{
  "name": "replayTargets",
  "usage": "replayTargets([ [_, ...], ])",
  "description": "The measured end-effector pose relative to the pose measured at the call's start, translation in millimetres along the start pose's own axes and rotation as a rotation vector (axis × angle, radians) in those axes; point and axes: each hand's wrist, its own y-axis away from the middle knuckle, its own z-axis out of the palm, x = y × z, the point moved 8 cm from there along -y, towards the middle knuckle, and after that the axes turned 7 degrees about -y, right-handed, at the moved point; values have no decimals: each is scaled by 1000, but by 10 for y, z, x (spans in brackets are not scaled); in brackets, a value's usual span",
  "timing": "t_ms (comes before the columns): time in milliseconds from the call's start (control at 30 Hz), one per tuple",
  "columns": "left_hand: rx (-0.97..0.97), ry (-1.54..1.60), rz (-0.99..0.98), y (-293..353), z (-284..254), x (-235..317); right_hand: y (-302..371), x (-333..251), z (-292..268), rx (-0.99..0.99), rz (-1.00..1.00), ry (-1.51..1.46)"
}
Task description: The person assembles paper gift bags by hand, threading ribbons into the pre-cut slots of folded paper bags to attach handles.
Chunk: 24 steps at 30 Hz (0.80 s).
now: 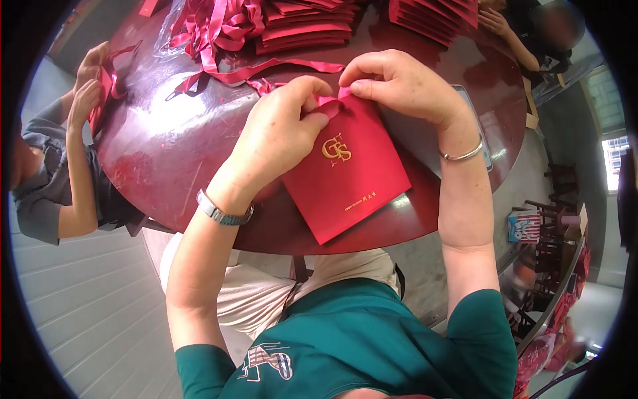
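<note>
A red paper gift bag (355,166) with gold print lies on the round table in front of me, its top edge away from me. My left hand (282,123) is closed at the bag's top left, pinching a red ribbon (327,110) between thumb and fingers. At the top right, my right hand (402,83) is closed in a pinch on the ribbon by the bag's edge. The ribbon's exact path under the fingers is partly hidden. A longer loose ribbon (266,68) stretches across the table just beyond my hands.
Beyond my hands are a heap of red ribbons (226,26) and stacks of red bags (306,26). A phone (475,110) lies beside my right forearm. One co-worker (60,153) handles red ribbon at the left; another person's hand (495,21) is at the far right.
</note>
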Motion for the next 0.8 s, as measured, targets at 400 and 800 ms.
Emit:
replayTargets([
  [400,-96,88,-213,-25,-36,-19,-8,-196,161,-80,-103,9],
  [800,108,-112,78,311,-170,330,-176,-89,531,-387,104,-141],
])
